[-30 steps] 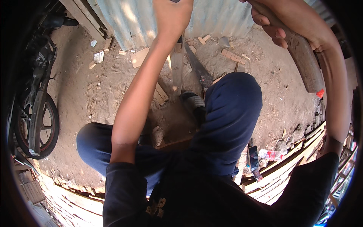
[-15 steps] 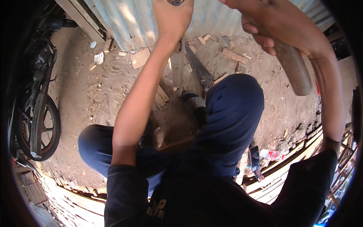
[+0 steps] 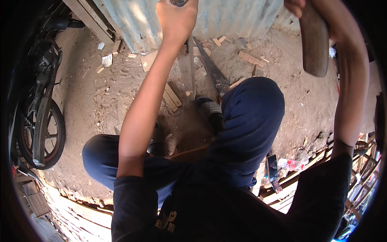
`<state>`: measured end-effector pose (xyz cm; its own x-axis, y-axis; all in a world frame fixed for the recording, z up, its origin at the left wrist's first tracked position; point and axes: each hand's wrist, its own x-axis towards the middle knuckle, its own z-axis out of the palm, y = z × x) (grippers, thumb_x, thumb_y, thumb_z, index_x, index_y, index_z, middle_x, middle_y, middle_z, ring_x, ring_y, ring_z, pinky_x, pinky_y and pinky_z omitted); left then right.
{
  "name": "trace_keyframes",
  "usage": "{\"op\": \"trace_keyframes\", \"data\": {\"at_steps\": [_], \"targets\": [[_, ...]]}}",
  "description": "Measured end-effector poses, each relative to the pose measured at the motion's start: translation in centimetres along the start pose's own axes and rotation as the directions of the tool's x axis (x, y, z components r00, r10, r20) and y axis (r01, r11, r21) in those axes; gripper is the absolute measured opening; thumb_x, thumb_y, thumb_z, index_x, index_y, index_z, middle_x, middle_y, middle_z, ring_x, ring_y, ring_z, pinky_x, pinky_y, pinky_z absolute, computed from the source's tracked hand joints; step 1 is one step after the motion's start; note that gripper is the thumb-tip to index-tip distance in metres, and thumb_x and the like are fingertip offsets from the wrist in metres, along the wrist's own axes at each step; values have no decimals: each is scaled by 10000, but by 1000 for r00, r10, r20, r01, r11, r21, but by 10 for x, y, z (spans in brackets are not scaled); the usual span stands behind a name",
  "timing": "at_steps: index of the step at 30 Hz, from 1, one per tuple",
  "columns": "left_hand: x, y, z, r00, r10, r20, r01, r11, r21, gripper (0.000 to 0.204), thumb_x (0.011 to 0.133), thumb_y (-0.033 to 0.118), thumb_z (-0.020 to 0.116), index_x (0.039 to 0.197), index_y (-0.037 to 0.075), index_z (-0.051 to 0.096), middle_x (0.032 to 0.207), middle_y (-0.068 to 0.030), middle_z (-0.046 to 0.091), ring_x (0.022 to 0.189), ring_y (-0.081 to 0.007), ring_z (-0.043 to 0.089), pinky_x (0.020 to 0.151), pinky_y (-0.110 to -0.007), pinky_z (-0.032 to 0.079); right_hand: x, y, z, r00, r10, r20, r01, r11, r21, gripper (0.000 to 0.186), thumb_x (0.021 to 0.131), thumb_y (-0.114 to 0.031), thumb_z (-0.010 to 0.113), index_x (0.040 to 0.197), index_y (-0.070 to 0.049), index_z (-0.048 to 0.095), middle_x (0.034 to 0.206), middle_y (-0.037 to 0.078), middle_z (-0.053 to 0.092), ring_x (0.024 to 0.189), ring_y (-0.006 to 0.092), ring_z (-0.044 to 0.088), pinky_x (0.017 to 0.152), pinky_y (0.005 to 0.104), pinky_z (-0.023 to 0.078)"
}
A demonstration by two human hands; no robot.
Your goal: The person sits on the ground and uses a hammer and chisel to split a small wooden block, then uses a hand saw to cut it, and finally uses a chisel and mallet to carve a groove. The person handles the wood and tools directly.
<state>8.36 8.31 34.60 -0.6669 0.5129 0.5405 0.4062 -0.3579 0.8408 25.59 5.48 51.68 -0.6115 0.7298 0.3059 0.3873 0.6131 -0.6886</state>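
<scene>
At the top edge my left hand (image 3: pixel 177 20) is closed in a fist around an upright thing, of which only a dark, shiny round end (image 3: pixel 179 2) shows above it. Cut off by the upper right edge, my right hand (image 3: pixel 297 7) grips a thick brown wooden club (image 3: pixel 315 46). The club's blunt end points down beside my right forearm; its other end is out of view. Beneath my left fist a narrow board (image 3: pixel 188 74) stands between my feet. Just right of it a handsaw (image 3: pixel 211 68) lies with its dark blade slanting toward my shoe (image 3: pixel 209 107).
A corrugated metal sheet (image 3: pixel 225 18) closes off the far side. On the dirt floor lie wood offcuts (image 3: pixel 171 97) and a ridged block (image 3: pixel 250 59). A motorbike (image 3: pixel 44 117) stands at left. Near slats at lower right are a phone (image 3: pixel 272 167) and a plastic bottle (image 3: pixel 291 164).
My right hand has risen up and to the right with the club, now partly out of view. My left fist has shifted slightly left and stays closed.
</scene>
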Motion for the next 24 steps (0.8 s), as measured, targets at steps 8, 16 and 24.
{"op": "trace_keyframes", "data": {"at_steps": [8,16,24], "targets": [[4,-11,-5,986,-164,37,159,980,117,273,825,262,643,887,-4,639,776,-124,654,749,-207,632,708,-359,475,-1,11,-13,904,296,308,-276,955,-107,366,975,-368,488,835,-32,526,588,33,527,389,91,504,336,227,437],[3,2,-12,945,9,327,-48,993,111,327,875,263,659,707,1,557,564,-27,489,533,-122,440,520,-330,378,3,2,-6,933,279,229,-259,959,-111,354,975,-375,481,931,-24,497,580,19,506,401,92,505,372,236,457],[8,-16,-21,880,-81,469,-30,974,226,475,846,466,669,787,-5,649,657,-69,609,643,-129,554,655,-290,460,-11,43,3,932,259,254,-238,965,-110,356,936,-405,568,923,-50,561,596,-1,472,367,46,448,359,199,405]]}}
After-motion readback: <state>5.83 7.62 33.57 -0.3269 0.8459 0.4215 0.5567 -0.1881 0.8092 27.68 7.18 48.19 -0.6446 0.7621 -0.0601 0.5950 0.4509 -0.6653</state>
